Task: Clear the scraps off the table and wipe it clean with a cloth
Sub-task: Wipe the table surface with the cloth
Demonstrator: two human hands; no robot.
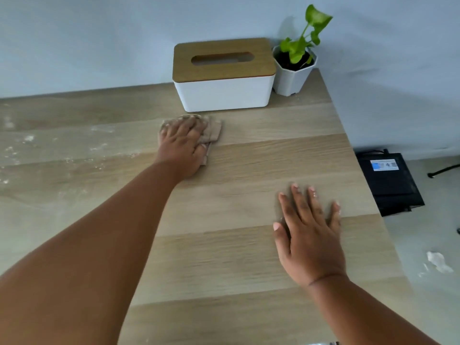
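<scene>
my left hand (183,143) is flat on one tan cloth (211,131), fingers spread and pressing it down on the table (249,257), just in front of the tissue box (224,78). not really gripping it, more pushing it with straight fingers. my right hand (308,235) is flat on the wood too, palm down, fingers straight and a bit apart, holding nothing, nearer the right edge.

count so far: one cloth, one tissue box (white with a wooden lid and a slot), one little plant (300,43) in a white pot right beside the box at the back corner. the two look like they touch or nearly do, can't tell for sure.

white powdery smears (29,139) cover the left side of the table, too scattered to count. on the floor to the right there's one black box (389,183) with a label and one white scrap (436,261).
</scene>
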